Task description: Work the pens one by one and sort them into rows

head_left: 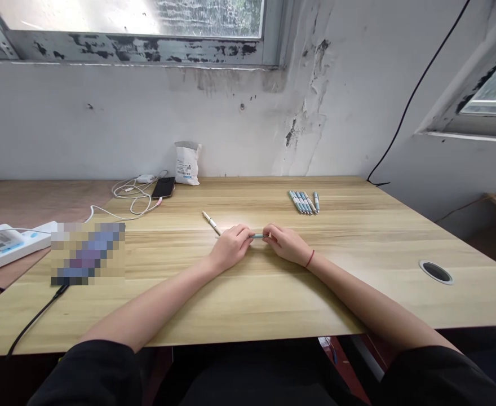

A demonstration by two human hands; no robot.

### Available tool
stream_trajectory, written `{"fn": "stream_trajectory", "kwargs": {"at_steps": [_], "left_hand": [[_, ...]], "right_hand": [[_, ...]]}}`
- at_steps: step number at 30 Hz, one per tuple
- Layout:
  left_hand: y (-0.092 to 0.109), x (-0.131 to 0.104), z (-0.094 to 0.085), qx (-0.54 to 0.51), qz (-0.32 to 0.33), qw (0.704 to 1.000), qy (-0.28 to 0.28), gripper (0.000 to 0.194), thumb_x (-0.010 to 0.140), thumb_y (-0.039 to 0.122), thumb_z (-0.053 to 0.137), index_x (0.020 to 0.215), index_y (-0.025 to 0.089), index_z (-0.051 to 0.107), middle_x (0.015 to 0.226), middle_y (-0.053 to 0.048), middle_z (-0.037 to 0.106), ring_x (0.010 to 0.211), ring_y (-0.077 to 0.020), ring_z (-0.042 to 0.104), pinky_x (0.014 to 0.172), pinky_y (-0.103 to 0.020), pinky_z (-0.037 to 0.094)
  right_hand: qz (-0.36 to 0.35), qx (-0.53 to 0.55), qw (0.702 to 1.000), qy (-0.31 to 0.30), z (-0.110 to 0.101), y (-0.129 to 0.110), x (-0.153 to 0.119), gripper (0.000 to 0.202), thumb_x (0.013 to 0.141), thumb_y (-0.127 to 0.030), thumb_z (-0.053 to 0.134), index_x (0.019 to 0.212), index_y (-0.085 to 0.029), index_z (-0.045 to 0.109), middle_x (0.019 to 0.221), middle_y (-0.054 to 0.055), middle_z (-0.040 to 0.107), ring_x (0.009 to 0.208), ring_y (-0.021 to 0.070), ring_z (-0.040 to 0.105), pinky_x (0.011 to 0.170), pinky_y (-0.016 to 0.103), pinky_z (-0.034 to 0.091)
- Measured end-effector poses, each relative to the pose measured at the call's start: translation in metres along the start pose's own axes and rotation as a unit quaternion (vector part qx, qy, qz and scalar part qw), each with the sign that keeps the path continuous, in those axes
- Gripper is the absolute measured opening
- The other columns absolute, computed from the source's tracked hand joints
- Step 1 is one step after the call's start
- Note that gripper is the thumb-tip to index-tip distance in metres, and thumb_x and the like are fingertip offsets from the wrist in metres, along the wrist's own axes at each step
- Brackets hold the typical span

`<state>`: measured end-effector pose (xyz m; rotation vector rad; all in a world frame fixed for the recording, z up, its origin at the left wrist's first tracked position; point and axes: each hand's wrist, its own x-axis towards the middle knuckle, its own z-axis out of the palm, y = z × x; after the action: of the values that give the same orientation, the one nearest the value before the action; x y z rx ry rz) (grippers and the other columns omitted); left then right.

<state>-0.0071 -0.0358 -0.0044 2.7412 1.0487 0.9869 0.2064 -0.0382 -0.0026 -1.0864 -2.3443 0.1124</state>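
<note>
Between my two hands, over the middle of the desk, a slim blue-green pen (257,236) lies crosswise. My left hand (232,246) pinches one end of it, and my right hand (287,243), with a red string at the wrist, pinches the other. The fingertips hide both ends. A white pen (211,221) lies slanted just beyond my left hand, its near end partly hidden by the fingers. Farther off to the right, several blue, green and beige pens (302,202) lie side by side in a row, with one blue pen (316,202) slightly apart.
At the back left stand a white packet (187,163) and a dark phone (163,187) with a coiled white cable (132,192). A white power strip (28,241) lies at the far left, near a pixelated object (88,254) on a black cable. A round cable hole (436,272) is at the right.
</note>
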Motion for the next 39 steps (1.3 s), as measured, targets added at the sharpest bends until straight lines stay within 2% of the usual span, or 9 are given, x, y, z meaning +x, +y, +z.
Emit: {"fn": "stream_trajectory", "kwargs": {"at_steps": [3, 7, 10, 14, 19, 24, 28, 33, 39], "left_hand": [[0.000, 0.000, 0.000, 0.005, 0.004, 1.000, -0.004, 0.015, 0.090, 0.021, 0.044, 0.099, 0.020, 0.055, 0.097, -0.005, 0.058, 0.092, -0.0178, 0.056, 0.081, -0.032, 0.045], [0.000, 0.000, 0.001, 0.008, 0.006, 1.000, -0.006, 0.014, 0.090, 0.020, 0.045, 0.100, 0.020, 0.055, 0.098, -0.004, 0.059, 0.092, -0.0171, 0.055, 0.081, -0.032, 0.045], [-0.001, 0.000, 0.001, 0.010, 0.003, 1.000, -0.005, 0.014, 0.090, 0.020, 0.045, 0.100, 0.020, 0.055, 0.097, -0.003, 0.059, 0.091, -0.0164, 0.056, 0.080, -0.031, 0.046], [0.000, 0.000, 0.000, 0.015, 0.011, 1.000, -0.007, 0.014, 0.090, 0.021, 0.045, 0.099, 0.021, 0.056, 0.097, -0.003, 0.059, 0.091, -0.0163, 0.056, 0.080, -0.031, 0.046], [0.000, 0.000, 0.000, 0.016, 0.010, 1.000, -0.003, 0.016, 0.091, 0.021, 0.044, 0.101, 0.021, 0.056, 0.098, -0.003, 0.059, 0.091, -0.0163, 0.056, 0.079, -0.031, 0.046], [0.000, 0.000, 0.003, 0.035, 0.003, 0.999, 0.011, 0.014, 0.091, 0.022, 0.044, 0.100, 0.020, 0.055, 0.097, -0.003, 0.059, 0.092, -0.0168, 0.056, 0.081, -0.032, 0.044], [0.001, -0.001, 0.005, 0.063, 0.009, 0.998, 0.007, 0.012, 0.091, 0.022, 0.045, 0.098, 0.020, 0.055, 0.095, -0.003, 0.059, 0.091, -0.0169, 0.055, 0.079, -0.032, 0.044], [0.000, -0.001, 0.002, 0.115, 0.039, 0.993, 0.001, 0.014, 0.092, 0.021, 0.042, 0.097, 0.019, 0.055, 0.096, -0.005, 0.059, 0.090, -0.0185, 0.056, 0.077, -0.033, 0.043], [0.000, 0.008, 0.004, 0.097, 0.023, 0.994, -0.036, 0.014, 0.092, 0.024, 0.042, 0.095, 0.019, 0.054, 0.090, -0.004, 0.060, 0.085, -0.0168, 0.058, 0.075, -0.030, 0.045]], "right_hand": [[-0.007, -0.006, 1.000, -0.009, 0.000, 0.000, 0.000, 0.020, 0.092, -0.030, 0.038, 0.089, -0.020, 0.055, 0.085, 0.006, 0.059, 0.073, 0.0159, 0.053, 0.064, 0.026, 0.037], [0.001, -0.012, 1.000, 0.001, 0.000, 0.000, -0.001, 0.018, 0.088, -0.033, 0.047, 0.099, -0.019, 0.053, 0.089, 0.006, 0.058, 0.068, 0.0146, 0.052, 0.058, 0.025, 0.035], [-0.012, -0.025, 1.000, 0.001, 0.000, 0.000, -0.001, 0.014, 0.091, -0.027, 0.041, 0.095, -0.019, 0.053, 0.088, 0.006, 0.059, 0.070, 0.0143, 0.053, 0.061, 0.025, 0.035], [-0.017, -0.047, 0.999, -0.011, -0.001, 0.000, -0.001, 0.022, 0.093, -0.026, 0.036, 0.088, -0.018, 0.056, 0.081, 0.005, 0.061, 0.069, 0.0141, 0.053, 0.061, 0.024, 0.035], [-0.024, -0.086, 0.996, 0.001, -0.001, 0.001, -0.001, 0.017, 0.090, -0.032, 0.045, 0.094, -0.019, 0.056, 0.085, 0.005, 0.063, 0.067, 0.0134, 0.053, 0.057, 0.023, 0.032], [-0.036, -0.146, 0.989, 0.010, 0.000, 0.001, 0.000, 0.023, 0.092, -0.027, 0.041, 0.083, -0.018, 0.059, 0.077, 0.005, 0.062, 0.065, 0.0138, 0.053, 0.057, 0.024, 0.029], [-0.040, -0.103, 0.994, -0.009, -0.001, -0.001, 0.000, 0.026, 0.092, -0.025, 0.040, 0.076, -0.017, 0.059, 0.074, 0.005, 0.061, 0.065, 0.0134, 0.052, 0.058, 0.024, 0.031], [-0.004, -0.014, 0.999, -0.046, 0.001, -0.002, -0.001, 0.027, 0.092, -0.025, 0.040, 0.075, -0.018, 0.059, 0.066, 0.002, 0.058, 0.061, 0.0122, 0.050, 0.057, 0.022, 0.033], [-0.027, -0.179, 0.983, 0.030, 0.004, -0.015, 0.000, 0.020, 0.091, -0.025, 0.043, 0.097, -0.017, 0.061, 0.085, 0.008, 0.061, 0.078, 0.0179, 0.052, 0.069, 0.028, 0.035]]}}
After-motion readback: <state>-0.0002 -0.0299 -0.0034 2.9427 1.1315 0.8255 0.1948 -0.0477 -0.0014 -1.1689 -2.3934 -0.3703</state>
